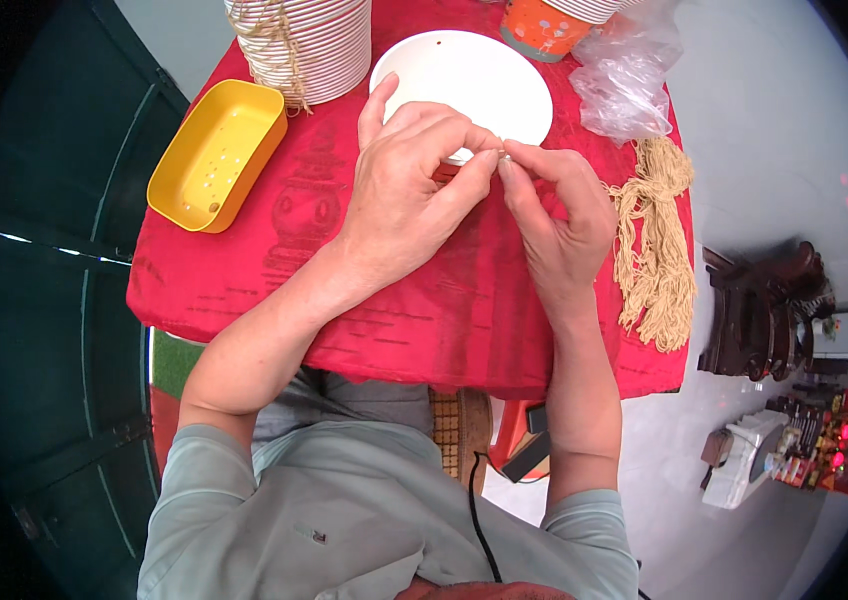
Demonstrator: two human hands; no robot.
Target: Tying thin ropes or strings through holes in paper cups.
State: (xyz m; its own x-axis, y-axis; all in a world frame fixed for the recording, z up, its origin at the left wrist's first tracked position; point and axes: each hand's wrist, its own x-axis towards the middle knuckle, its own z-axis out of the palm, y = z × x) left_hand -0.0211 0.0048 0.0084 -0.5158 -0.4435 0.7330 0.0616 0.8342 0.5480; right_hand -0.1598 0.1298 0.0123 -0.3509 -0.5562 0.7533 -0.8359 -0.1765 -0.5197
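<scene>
Two hands, one tiny pinch point: my left hand [399, 190] and right hand [569, 210] meet tip to tip, thumb and index of each closed on a small pale bit [503, 154]. Left little finger sticks up; the other right fingers curl in. The bit sits over the near rim of a round white dish [469, 85], whitish, barely showing past the fingertips.

Edges: red cloth [414, 320] covers the table; its near edge runs under both forearms. Bare cloth shows between my forearms and left toward the yellow tub [252, 150], which holds a few small specks and one brown lump. Right side is tighter: hank of tan yarn [659, 260] lies just beside my right hand, close to the table's right edge, clear plastic bag [629, 90] above it. Far side: stack of white containers [334, 50] with twine [279, 40] round it, plus an orange container [541, 32].

Hard to make out: bit's shape and material. Left hand covers part of the dish; can't tell what the red patch under that hand belongs to. Stack and orange container are cut off at the top.
</scene>
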